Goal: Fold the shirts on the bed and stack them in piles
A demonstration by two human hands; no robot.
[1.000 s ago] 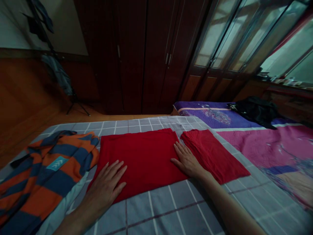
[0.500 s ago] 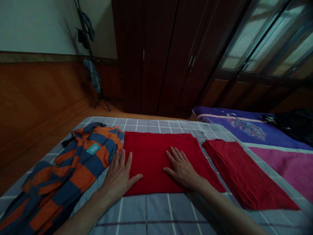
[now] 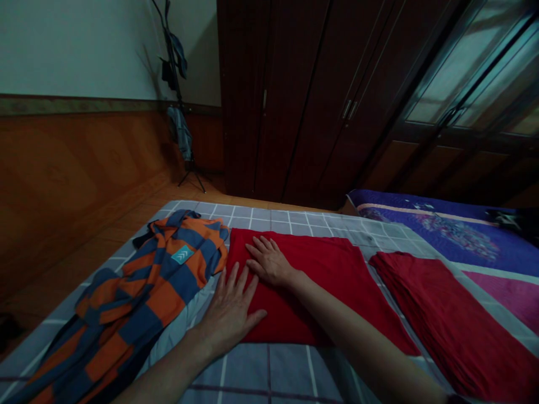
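A red folded cloth (image 3: 324,264) lies flat on the grey checked bedsheet (image 3: 269,367) in front of me. My left hand (image 3: 233,311) rests palm down on its left edge, fingers spread. Further up, near the cloth's upper left corner, my right hand (image 3: 269,261) lies flat with fingers stretched out, close to the left fingertips. Neither hand grips anything. Just left of the cloth is a crumpled orange and blue checked garment (image 3: 168,286) with a pale blue label.
A second folded red cloth (image 3: 446,314) lies to the right. Beyond it are a purple and pink bedcover (image 3: 421,210) and dark fabric (image 3: 522,224). At the back stand a dark wooden wardrobe (image 3: 286,112) and a coat stand (image 3: 179,95) with hanging clothes.
My right hand has slid left across the red cloth, from its right half to near the upper left corner. My left hand stays at the left edge. The view has turned slightly left.
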